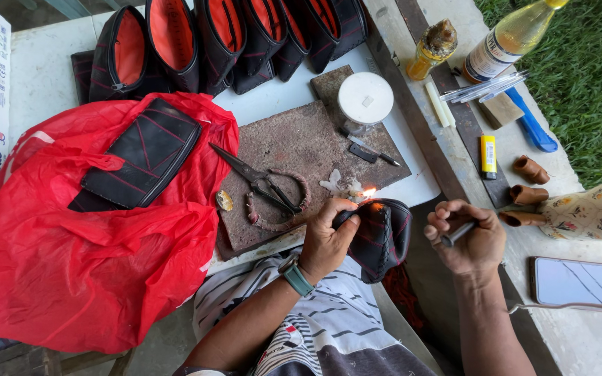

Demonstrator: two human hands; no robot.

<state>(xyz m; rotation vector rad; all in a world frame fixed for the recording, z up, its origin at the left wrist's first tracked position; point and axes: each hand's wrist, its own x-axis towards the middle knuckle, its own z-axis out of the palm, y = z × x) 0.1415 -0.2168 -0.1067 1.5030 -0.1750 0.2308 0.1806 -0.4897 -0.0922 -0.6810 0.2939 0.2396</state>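
My left hand (327, 237) grips a black pouch with red stitching (384, 237) and holds its edge close to a small candle flame (368, 192) burning on the brown board (294, 146). To the right, my right hand (467, 237) is closed around a thin dark metal tool (458, 233), held apart from the pouch. A watch sits on my left wrist.
Scissors with wrapped handles (263, 184) lie on the board beside a white-lidded jar (364, 99). A red plastic bag (92, 230) holding black pouches is at the left. Several open pouches (224, 35) line the back. Bottles (506, 38), a yellow lighter (488, 154) and a phone (583, 282) sit right.
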